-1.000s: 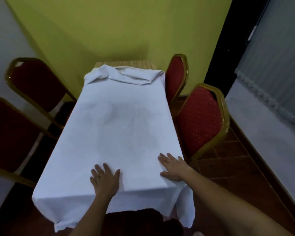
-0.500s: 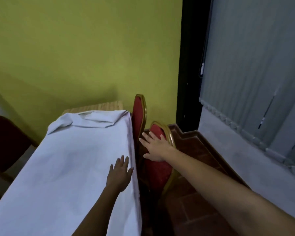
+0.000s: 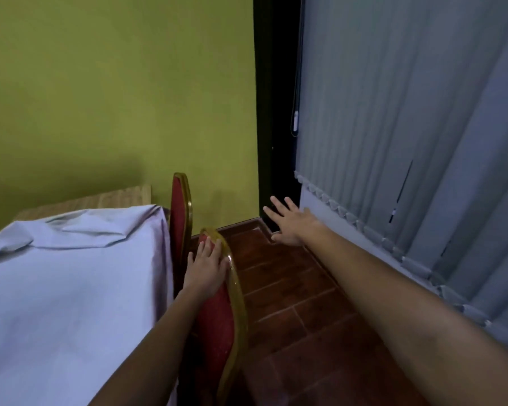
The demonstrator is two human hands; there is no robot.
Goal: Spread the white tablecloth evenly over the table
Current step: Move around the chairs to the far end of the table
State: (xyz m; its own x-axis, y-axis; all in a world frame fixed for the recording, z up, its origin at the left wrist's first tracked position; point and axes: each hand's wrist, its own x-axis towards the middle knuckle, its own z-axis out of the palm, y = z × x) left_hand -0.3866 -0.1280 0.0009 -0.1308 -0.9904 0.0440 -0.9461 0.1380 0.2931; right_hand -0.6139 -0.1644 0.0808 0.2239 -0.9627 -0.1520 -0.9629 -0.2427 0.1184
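Observation:
The white tablecloth (image 3: 71,288) covers most of the table at the left. Its far end lies bunched in folds, and a strip of bare wooden table (image 3: 106,197) shows beyond it. My left hand (image 3: 207,268) rests flat on the top of the nearer red chair's (image 3: 220,326) backrest, fingers apart, off the cloth. My right hand (image 3: 291,224) is stretched out in the air over the floor toward the room's corner, fingers spread, holding nothing.
A second red chair (image 3: 181,212) with a gold frame stands farther along the table's right side. Red-brown floor tiles (image 3: 291,303) run between the chairs and grey vertical blinds (image 3: 408,142) at the right. A yellow-green wall (image 3: 115,98) stands behind the table.
The view has swung right along the table's side. My left hand left the cloth and landed on the near chair's backrest. My right hand moved off that chair, out toward the corner.

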